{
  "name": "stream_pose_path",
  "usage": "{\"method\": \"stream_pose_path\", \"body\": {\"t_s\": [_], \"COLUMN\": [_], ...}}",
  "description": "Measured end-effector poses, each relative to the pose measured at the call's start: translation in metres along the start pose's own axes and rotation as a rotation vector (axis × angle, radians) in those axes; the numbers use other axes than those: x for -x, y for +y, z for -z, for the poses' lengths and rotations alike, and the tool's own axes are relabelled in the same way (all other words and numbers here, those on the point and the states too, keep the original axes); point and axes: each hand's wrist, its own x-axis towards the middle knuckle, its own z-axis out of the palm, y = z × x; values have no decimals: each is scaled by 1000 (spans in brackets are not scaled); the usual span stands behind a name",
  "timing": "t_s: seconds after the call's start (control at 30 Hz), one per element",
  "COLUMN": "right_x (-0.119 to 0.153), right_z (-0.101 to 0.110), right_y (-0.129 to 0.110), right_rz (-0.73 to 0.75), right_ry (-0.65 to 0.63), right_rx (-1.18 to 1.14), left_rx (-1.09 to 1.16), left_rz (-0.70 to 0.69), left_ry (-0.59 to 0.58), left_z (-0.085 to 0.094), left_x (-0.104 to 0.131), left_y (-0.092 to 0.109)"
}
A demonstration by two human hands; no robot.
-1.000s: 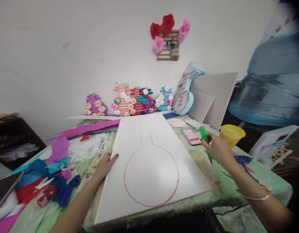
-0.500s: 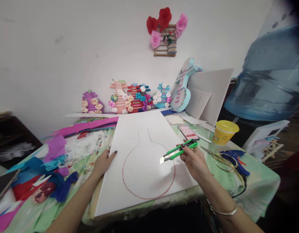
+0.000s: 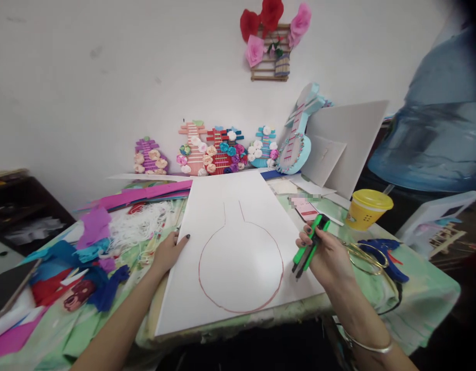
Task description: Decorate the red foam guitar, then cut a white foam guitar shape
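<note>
Pale wall (image 3: 87,103) behind green-patterned worktop (image 3: 427,288); flat there, white board (image 3: 240,268) with reddish outline (image 3: 240,312), round below, narrow-necked above. Near its right edge, green cutter (image 3: 307,257) in right hand (image 3: 330,257), fingers (image 3: 303,238) curled tight; left hand (image 3: 167,253), thumb (image 3: 183,242) on left edge, grip unclear.

No words, labels, brands or numbers could be read; the phone screen (image 3: 306,210), right of centre in the frame, was too small and pixelated to decipher.
</note>
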Motion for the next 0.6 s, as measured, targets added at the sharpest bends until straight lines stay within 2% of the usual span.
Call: {"method": "stream_pose_path", "body": {"t_s": [0.2,0.33,0.5,0.6], "right_x": [10,16,21,24], "right_z": [-1,-2,4,6], "right_y": [-7,-8,-7,-13], "right_rz": [92,136,139,85], "right_ry": [-14,-24,85,174], "right_rx": [8,19,-30,-130], "left_rx": [89,264,490,516], "left_rz": [31,64,45,44], "left_ry": [-11,-96,-232,-277], "left_z": [1,7,23,41], "left_x": [0,6,23,21], "left_y": [1,8,25,36]}}
